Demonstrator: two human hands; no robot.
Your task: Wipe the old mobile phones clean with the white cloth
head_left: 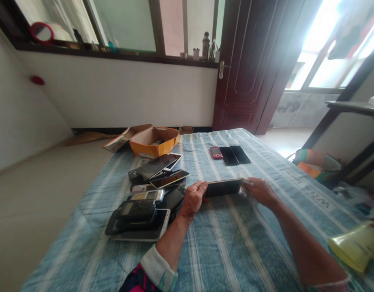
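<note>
A dark smartphone is held sideways and tilted above the bed, its black face towards me. My left hand grips its left end between thumb and fingers. At the phone's right end, my right hand is closed on a whitish tissue or cloth, blurred, which touches the phone's edge. Left of my left hand lies a heap of old phones: a silver keypad phone, a black phone, a large white-edged phone and several more. Beyond the held phone lie a pink keypad phone and two black smartphones, side by side.
An open orange cardboard box stands behind the heap, with something dark inside. Everything rests on a blue striped bedsheet. A yellow translucent bag or container is at the right edge. A dark red door stands beyond the bed.
</note>
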